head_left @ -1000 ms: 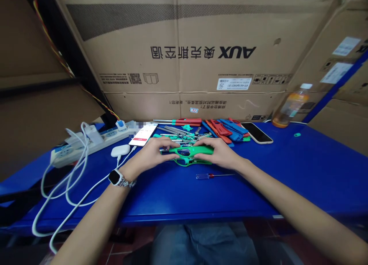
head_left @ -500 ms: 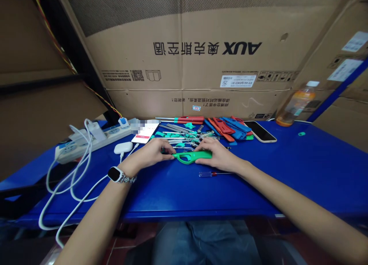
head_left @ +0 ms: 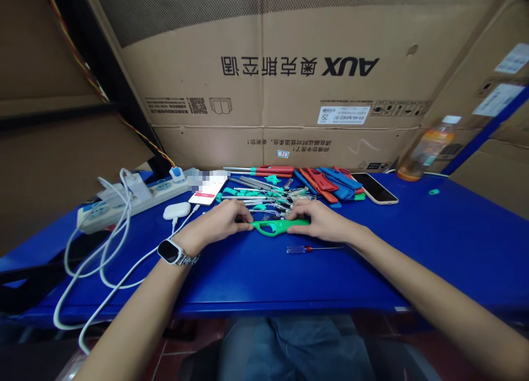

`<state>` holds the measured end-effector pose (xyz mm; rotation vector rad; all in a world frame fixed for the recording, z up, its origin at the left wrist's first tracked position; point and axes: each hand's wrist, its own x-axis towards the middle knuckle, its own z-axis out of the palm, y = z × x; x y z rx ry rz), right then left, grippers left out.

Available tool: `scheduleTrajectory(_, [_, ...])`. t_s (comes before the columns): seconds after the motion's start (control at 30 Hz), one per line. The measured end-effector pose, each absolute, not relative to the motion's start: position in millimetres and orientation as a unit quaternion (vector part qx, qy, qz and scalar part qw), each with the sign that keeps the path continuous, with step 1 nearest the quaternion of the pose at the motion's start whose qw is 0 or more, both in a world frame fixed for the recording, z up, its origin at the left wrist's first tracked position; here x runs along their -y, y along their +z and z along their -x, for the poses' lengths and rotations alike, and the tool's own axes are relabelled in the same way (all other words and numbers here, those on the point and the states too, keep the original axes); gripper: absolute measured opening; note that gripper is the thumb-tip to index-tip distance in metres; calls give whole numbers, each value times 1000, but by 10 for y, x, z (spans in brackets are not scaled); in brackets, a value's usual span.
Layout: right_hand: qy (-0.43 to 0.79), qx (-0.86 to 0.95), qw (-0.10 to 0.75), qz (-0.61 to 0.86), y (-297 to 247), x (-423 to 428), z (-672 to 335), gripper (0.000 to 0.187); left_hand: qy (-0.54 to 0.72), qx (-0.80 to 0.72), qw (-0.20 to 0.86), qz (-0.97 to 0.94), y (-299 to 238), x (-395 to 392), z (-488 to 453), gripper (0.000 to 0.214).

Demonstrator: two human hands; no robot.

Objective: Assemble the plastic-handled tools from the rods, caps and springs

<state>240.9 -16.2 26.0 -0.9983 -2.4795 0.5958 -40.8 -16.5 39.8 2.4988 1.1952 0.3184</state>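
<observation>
Both hands are on a green long-nose lighter casing [head_left: 282, 225], level over the blue table, with a finger loop showing between them. My left hand [head_left: 226, 222] pinches its left tip, fingers closed. At the other end my right hand [head_left: 320, 220] is closed around the wide part and covers its right end. Just below lies a screwdriver [head_left: 296, 250] with a clear and red handle, touched by neither hand. Beyond my fingers is a pile of metal rods and small teal lighter parts [head_left: 252, 193].
Red and blue lighter casings [head_left: 339, 183] are heaped behind my right hand, beside a dark phone [head_left: 375, 188]. A drink bottle [head_left: 427, 149] stands at the back right. Left are a power strip [head_left: 111, 210], white cables, an earbud case [head_left: 177, 210] and a lit phone [head_left: 209, 189]. Cardboard [head_left: 289, 100] walls the back.
My right hand has shifted slightly right with the casing, and more of the screwdriver's shaft shows. My left hand keeps its pinch on the tip.
</observation>
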Motion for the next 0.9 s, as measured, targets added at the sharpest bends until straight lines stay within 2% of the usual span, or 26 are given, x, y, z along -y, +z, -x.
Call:
scheduleTrajectory(0.3, [152,887,177,398,287,288,-2386,24,132,-434,225,-862,403,206,384,20])
scheduleTrajectory(0.57, [195,883,192,381,293,309,-2396,21,198,-417,265,-847,452,227,368,18])
scheduleTrajectory(0.8, [179,893,207,357,256,359,-2368,16,189,-393,240,-867,496,267,363,24])
scheduleTrajectory(0.9, [159,906,191,342,239,406,-2331,21,182,-391,248,-868,496,287,338,29])
